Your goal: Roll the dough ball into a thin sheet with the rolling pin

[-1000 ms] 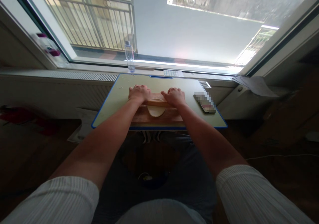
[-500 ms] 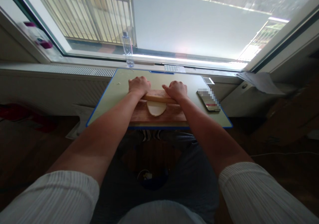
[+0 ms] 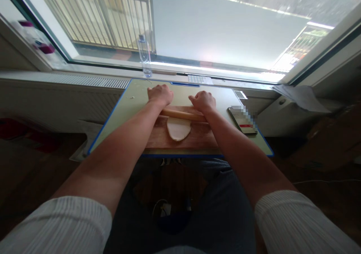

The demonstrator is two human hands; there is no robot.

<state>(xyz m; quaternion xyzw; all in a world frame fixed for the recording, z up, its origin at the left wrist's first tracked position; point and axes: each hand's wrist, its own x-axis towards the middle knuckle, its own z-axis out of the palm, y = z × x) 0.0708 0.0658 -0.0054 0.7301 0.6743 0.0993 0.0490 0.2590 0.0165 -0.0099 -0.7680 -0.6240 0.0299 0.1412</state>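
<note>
A light wooden rolling pin (image 3: 183,115) lies crosswise on a reddish-brown wooden board (image 3: 203,137). Beneath and in front of it is a flat, pale piece of dough (image 3: 178,129) with a rounded near edge; its far part is hidden by the pin. My left hand (image 3: 161,94) bears down on the pin's left end, fingers curled forward and downward. At the right end, my right hand (image 3: 203,100) presses in the same way, its thumb pointing inward. My wrists cover both ends of the pin, and the fingertips are hidden.
The board rests on a pale green, blue-edged table (image 3: 124,107). A phone (image 3: 243,121), partly blurred out, lies on its right side. On the windowsill stand a clear bottle (image 3: 145,58) and a white gridded item (image 3: 197,79). Papers (image 3: 301,98) lie at the right.
The rolling pin has moved slightly away from me, exposing more dough on its near side. Both hands have gone forward with it. The whole view has shifted a little.
</note>
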